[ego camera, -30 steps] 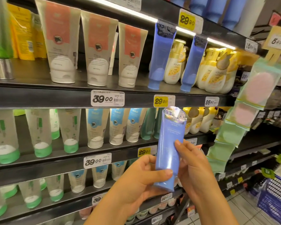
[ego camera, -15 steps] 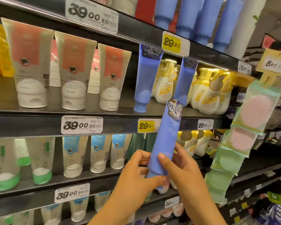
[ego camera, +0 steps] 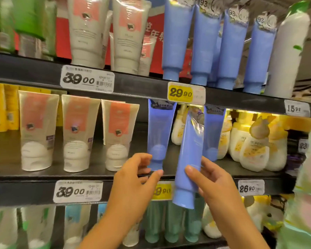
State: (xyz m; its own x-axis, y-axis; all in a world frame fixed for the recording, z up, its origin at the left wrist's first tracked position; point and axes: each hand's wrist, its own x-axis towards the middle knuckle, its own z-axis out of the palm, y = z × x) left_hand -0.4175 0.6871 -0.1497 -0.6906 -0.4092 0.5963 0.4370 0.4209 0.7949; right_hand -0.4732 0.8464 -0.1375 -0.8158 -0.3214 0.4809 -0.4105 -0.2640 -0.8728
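Note:
My right hand grips a blue tube, cap down, thumb on its front and fingers behind. The tube is raised in front of the middle shelf, between two matching blue tubes that stand there, one on the left and one on the right. My left hand is off the held tube. Its curled fingers and thumb close round the cap of the left standing tube.
Beige and orange tubes stand left on the same shelf, yellow pump bottles to the right. More blue tubes fill the shelf above. Price tags line the shelf edges. Green packets hang at the far right.
The view has tilted up and closer to the shelves. My left hand let go of the held tube and went to the left standing tube. My right hand raised its tube to the middle shelf.

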